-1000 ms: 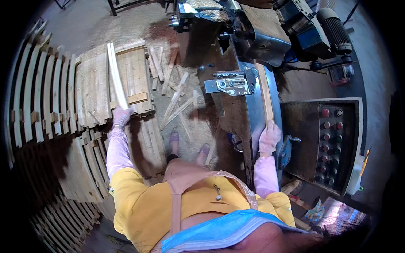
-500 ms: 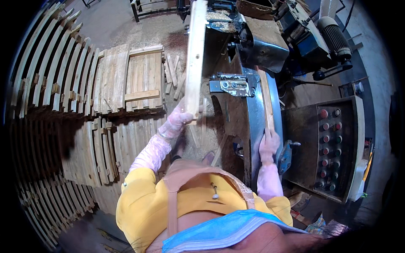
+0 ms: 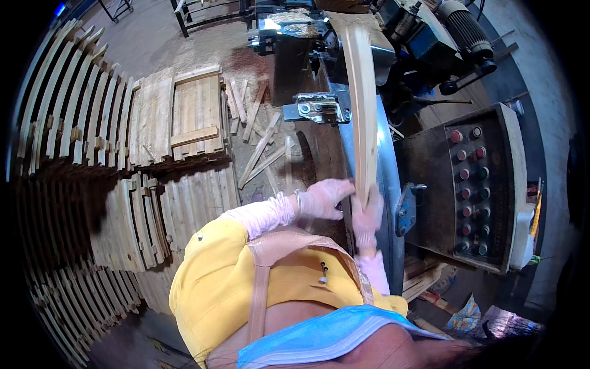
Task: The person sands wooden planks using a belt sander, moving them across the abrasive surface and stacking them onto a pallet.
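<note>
A long pale wooden strip [image 3: 362,111] stretches away from me over the blue-grey metal machine bed [image 3: 384,147], its far end slightly blurred. My right hand [image 3: 367,222], in a light glove, is closed round the strip's near end. Just left of it, my left hand [image 3: 324,198] is also gloved, its fingers reaching toward the strip's side with the thumb apart. Whether those fingertips touch the wood is unclear. Left of the strip sits a metal guide bracket [image 3: 316,109], and the strip hides part of the bed beneath.
A control panel [image 3: 470,190] with several buttons stands to the right, beside a clamp handle [image 3: 407,209]. Stacked wooden slats [image 3: 74,104] and panels [image 3: 153,117] fill the left. Loose offcuts [image 3: 261,154] lie on the floor. An electric motor [image 3: 465,31] is at the far right.
My left hand has come right and let go of its wooden strip. That strip now lies over the machine bed, its near end in my right hand. The view has shifted slightly.
</note>
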### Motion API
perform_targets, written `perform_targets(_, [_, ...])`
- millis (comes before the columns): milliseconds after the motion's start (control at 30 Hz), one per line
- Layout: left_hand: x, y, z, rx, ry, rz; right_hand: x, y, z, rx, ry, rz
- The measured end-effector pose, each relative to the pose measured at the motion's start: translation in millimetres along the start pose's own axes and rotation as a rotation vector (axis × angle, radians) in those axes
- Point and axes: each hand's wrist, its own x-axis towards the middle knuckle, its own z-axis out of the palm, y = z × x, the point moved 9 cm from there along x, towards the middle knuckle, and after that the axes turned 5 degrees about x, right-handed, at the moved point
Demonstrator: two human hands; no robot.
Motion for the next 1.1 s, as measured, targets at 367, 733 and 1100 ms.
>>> perform_targets(367, [-139, -117, 59, -0.06, -0.242, -0.796, -50, 92, -32, -0.45, 0.243, -0.151])
perform_targets(733, [-253, -278, -92, 0.26, 0.229, -1.244, 150, 1, 22, -0.277, 0.264, -0.116])
perform_targets(1100, [-498, -480, -218, 0.689, 0.18, -1.829, -158, 90, -46, -0.824, -0.034, 0.719])
